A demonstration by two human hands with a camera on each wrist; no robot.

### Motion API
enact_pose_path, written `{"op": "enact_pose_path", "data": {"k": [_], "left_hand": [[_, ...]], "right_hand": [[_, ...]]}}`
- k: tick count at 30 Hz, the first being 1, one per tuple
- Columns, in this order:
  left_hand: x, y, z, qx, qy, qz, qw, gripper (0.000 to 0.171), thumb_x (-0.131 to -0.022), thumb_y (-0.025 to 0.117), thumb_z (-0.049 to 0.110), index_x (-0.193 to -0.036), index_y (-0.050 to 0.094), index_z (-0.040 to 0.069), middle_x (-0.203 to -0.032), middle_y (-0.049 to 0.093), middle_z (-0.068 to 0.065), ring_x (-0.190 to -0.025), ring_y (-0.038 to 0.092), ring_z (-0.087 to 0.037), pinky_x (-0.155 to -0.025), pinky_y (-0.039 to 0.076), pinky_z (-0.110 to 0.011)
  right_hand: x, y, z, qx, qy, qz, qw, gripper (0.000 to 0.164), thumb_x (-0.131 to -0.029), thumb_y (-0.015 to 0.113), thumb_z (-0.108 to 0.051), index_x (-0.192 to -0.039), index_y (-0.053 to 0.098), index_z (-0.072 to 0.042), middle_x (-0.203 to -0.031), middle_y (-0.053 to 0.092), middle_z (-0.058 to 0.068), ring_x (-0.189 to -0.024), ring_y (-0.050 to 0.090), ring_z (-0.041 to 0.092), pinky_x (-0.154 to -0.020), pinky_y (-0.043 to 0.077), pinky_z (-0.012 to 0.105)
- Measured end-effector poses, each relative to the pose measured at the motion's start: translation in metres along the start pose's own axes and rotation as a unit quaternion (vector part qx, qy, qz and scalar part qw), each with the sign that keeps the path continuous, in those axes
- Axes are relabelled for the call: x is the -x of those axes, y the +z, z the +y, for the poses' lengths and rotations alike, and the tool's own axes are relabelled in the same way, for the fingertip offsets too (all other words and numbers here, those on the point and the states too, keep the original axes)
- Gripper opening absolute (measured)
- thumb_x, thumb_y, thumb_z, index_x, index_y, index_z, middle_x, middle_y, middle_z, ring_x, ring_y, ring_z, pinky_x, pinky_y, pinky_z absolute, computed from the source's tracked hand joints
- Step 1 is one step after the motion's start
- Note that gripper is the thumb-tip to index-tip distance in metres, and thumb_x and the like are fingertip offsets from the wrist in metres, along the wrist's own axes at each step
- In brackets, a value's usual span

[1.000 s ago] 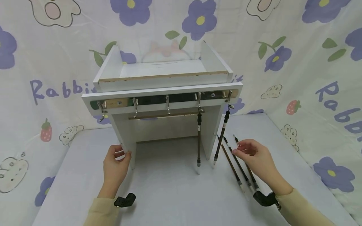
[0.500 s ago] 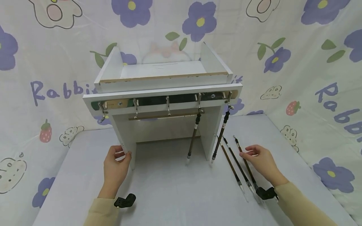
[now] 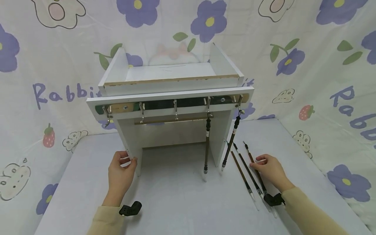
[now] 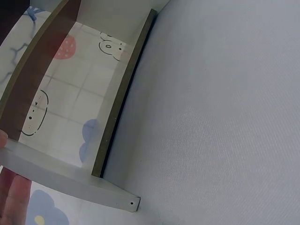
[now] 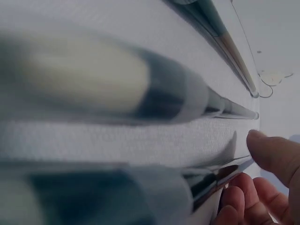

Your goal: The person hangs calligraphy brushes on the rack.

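Observation:
My left hand (image 3: 121, 171) grips the front edge of the left side panel of a white wooden shelf (image 3: 167, 93), thumb inside, fingers outside. Along the shelf's front runs a metal hook strip (image 3: 158, 103). From its two right hooks hang calligraphy brushes, an inner brush (image 3: 207, 147) and an outer brush (image 3: 230, 143). On the table lie three more: a left brush (image 3: 242, 173), a middle brush (image 3: 249, 171) and a right brush (image 3: 259, 179). My right hand (image 3: 271, 171) is at the right brush, which lies between thumb and fingers; a gap shows beside the thumb (image 5: 272, 152).
The white table (image 3: 173, 202) extends in front of the shelf and to both sides. A patterned cloth (image 3: 317, 107) hangs behind and at the right. Three hooks at the left of the strip bear nothing. A wrist camera (image 3: 273, 199) sits over the lying brushes' tips.
My right hand has come down and slightly right to the right brush on the table. The inner hanging brush has swung left and back. My left hand has kept its place.

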State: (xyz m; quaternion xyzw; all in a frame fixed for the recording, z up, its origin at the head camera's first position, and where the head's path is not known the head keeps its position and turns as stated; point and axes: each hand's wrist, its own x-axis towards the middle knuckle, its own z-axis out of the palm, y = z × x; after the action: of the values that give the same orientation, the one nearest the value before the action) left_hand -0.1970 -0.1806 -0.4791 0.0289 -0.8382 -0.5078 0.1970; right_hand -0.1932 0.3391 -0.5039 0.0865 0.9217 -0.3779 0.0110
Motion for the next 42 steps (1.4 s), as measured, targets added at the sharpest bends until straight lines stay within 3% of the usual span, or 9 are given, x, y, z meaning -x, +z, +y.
{"op": "enact_pose_path", "data": {"k": [10,20,27,35,42], "left_hand": [[0.000,0.001,0.000,0.000,0.000,-0.002,1.0000,0.023,-0.091,0.066,0.017,-0.110,0.055,0.010,-0.111,0.061,-0.006,-0.101,0.062,-0.022,-0.076,0.056,-0.027],[0.000,0.000,-0.001,-0.001,0.001,0.002,1.0000,0.023,-0.091,0.067,0.017,-0.110,0.055,0.010,-0.111,0.061,-0.005,-0.101,0.062,-0.022,-0.075,0.054,-0.024],[0.001,-0.001,0.003,-0.002,-0.006,-0.005,1.0000,0.024,-0.092,0.065,0.017,-0.111,0.055,0.009,-0.113,0.060,-0.006,-0.102,0.061,-0.023,-0.076,0.055,-0.026],[0.001,0.000,0.002,-0.002,-0.005,0.000,1.0000,0.023,-0.091,0.066,0.017,-0.110,0.055,0.011,-0.110,0.061,-0.005,-0.101,0.062,-0.021,-0.074,0.052,-0.019],[0.001,0.001,0.001,0.003,0.000,0.003,1.0000,0.023,-0.090,0.067,0.017,-0.110,0.056,0.011,-0.110,0.062,-0.005,-0.100,0.063,-0.021,-0.072,0.052,-0.016]], "right_hand": [[-0.003,0.004,0.003,0.022,0.001,0.005,1.000,0.042,-0.088,0.072,-0.028,-0.110,0.059,0.005,-0.095,0.066,0.016,-0.080,0.062,0.025,-0.066,0.051,0.038],[-0.004,0.005,0.002,0.016,0.009,0.011,1.000,0.035,-0.088,0.070,-0.023,-0.106,0.060,0.005,-0.093,0.068,0.016,-0.079,0.063,0.025,-0.064,0.050,0.037],[0.001,-0.008,-0.002,-0.023,0.039,0.011,0.999,0.040,-0.092,0.065,-0.027,-0.116,0.058,0.004,-0.099,0.065,0.018,-0.080,0.061,0.024,-0.062,0.051,0.033],[0.018,-0.037,-0.031,-0.021,-0.019,0.070,0.997,0.045,-0.094,0.060,-0.041,-0.115,0.062,-0.001,-0.100,0.064,0.015,-0.084,0.057,0.025,-0.062,0.048,0.030],[0.040,-0.052,-0.067,-0.041,-0.064,0.124,0.989,0.044,-0.095,0.058,-0.042,-0.115,0.063,-0.004,-0.103,0.064,0.012,-0.091,0.058,0.024,-0.063,0.048,0.024]]}}
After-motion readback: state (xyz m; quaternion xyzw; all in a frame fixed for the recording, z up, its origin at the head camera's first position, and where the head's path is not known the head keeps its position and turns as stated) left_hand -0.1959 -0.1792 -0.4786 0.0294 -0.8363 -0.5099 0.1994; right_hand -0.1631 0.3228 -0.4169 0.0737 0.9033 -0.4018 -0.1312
